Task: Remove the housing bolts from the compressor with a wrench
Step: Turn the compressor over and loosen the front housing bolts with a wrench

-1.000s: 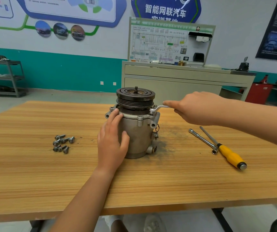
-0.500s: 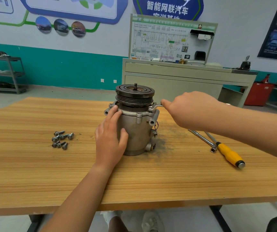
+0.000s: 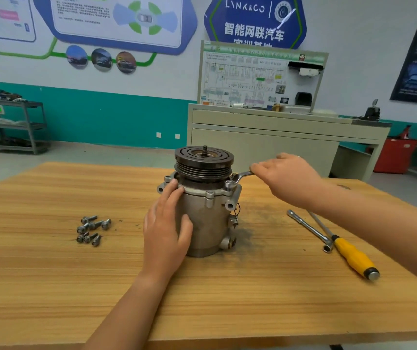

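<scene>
A grey metal compressor [image 3: 207, 218] stands upright in the middle of the wooden table [image 3: 51, 286], its dark grooved pulley on top. My left hand [image 3: 167, 223] presses flat against the housing's left side, fingers spread. A silver ring wrench [image 3: 239, 178] sits on a bolt at the upper right flange. My right hand [image 3: 285, 176] holds the wrench handle's outer end, the fingers covering most of it. Several removed bolts [image 3: 91, 229] lie in a loose cluster on the table to the left.
To the right lie a yellow-handled screwdriver [image 3: 353, 256] and a long socket wrench [image 3: 308, 229]. Dark grime marks the table beside the compressor. Behind the table stand a grey cabinet with a display board [image 3: 265, 137] and a metal shelf [image 3: 13, 125] at the far left.
My right hand has swung the wrench handle away from me and to the right, and its fingers have loosened along the handle. My left hand stays on the housing. The camera view has tilted up.
</scene>
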